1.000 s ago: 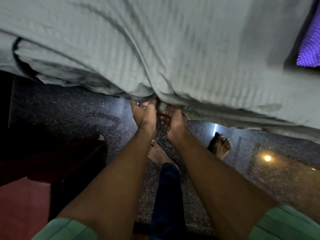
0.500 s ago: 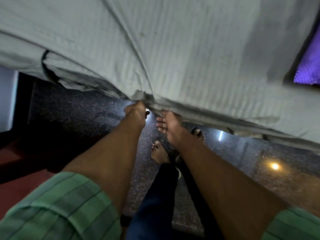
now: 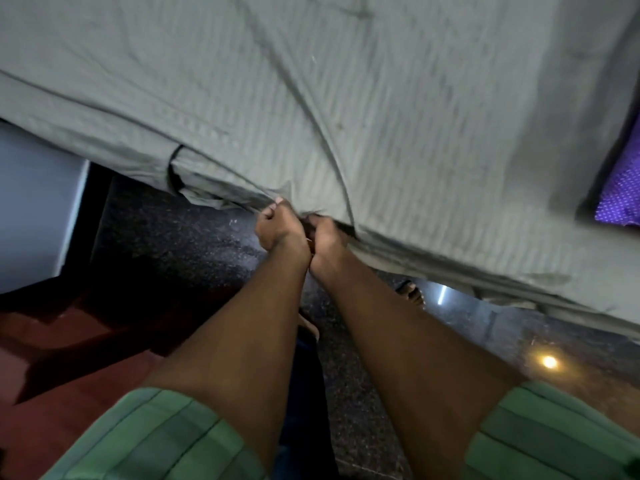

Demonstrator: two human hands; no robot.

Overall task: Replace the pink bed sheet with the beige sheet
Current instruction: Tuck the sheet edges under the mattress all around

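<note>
Beige sheet (image 3: 346, 98) edge is pinched by left hand (image 3: 278, 228) fingers, seemingly right hand (image 3: 325, 237) too.

- One wide-angle view only, from the person's head, tilted, looking forward and steeply down along both forearms.
- It sits near the bed edge (image 3: 398, 244); the sheet (image 3: 311, 98) fills the upper frame, the dark floor (image 3: 194, 244) lies below.
</note>
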